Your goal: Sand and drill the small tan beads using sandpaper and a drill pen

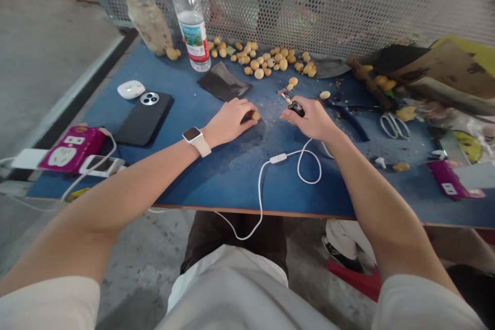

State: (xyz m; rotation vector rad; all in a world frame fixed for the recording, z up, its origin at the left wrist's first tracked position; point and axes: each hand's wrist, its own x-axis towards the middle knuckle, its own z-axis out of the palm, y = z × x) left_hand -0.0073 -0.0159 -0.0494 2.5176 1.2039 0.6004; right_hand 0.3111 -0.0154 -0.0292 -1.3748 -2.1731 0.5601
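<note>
Tan piece (256,115) sat left of the tool (296,108).
I had the left hand (232,119) pinching it, the right hand (312,117) wrapped round the tool (tip toward the table's (216,188) far edge).

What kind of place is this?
Maybe a small workshop, though I can't be sure. The blue table has a pile of round tan pieces and a blue-handled tool, and the right hand holds a black-handled tool.
</note>
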